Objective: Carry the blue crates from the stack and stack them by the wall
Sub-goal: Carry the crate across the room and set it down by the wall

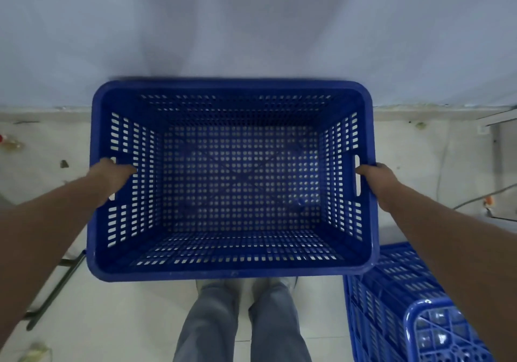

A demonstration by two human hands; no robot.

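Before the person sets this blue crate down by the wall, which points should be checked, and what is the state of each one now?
1. Left hand holds the crate's left side: ok, thumb hooked inside the wall.
2. Right hand has a grip on the right rim beside the handle slot: ok.
3. Held blue crate is empty: ok, only its perforated floor shows.
4. Crate is level: ok, roughly.
5. Crate is near the wall: ok, its far rim overlaps the wall's base.
6. Floor spot under the crate is free: cannot tell, the crate hides it.
7. Other blue crates at lower right are clear of it: cannot tell.
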